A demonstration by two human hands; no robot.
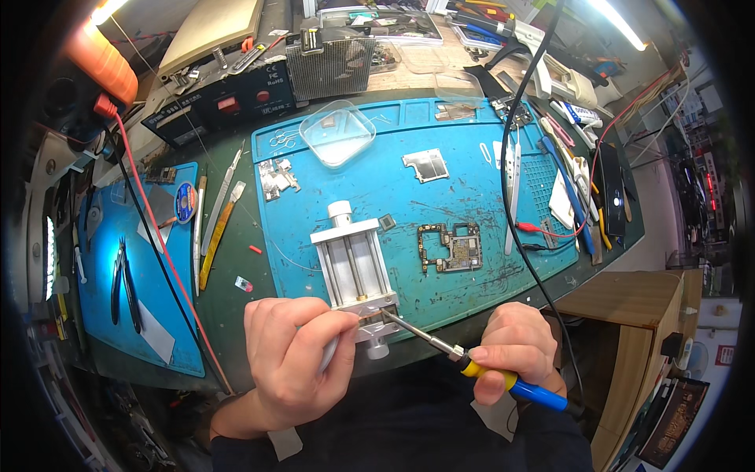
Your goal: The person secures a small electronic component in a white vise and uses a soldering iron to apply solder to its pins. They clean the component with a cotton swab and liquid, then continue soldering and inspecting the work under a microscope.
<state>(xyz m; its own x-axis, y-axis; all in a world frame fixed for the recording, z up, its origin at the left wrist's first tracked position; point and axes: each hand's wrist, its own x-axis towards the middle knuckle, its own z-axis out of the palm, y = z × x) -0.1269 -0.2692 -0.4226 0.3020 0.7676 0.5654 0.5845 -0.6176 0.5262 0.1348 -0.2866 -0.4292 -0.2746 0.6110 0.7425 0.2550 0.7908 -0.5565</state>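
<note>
My right hand (515, 350) is closed around the yellow-and-blue handle of a soldering iron (429, 338). Its metal shaft slants up and left, and the tip reaches the near jaws of a silver clamp fixture (354, 271) on the blue mat. Beside the fixture's left near corner, my left hand (295, 358) pinches a thin copper-coloured strip (370, 314) whose end meets the iron's tip. Something pale grey shows partly inside that palm; the fingers hide most of it. What sits between the jaws is too small to make out.
Right of the fixture lies a circuit board (450, 248), with a small square chip (387, 223) closer by. A clear plastic box (338, 134) and a metal shield plate (425, 165) are farther back. The iron's black cable (511, 197) crosses the mat's right side. Pliers (124, 283) lie left.
</note>
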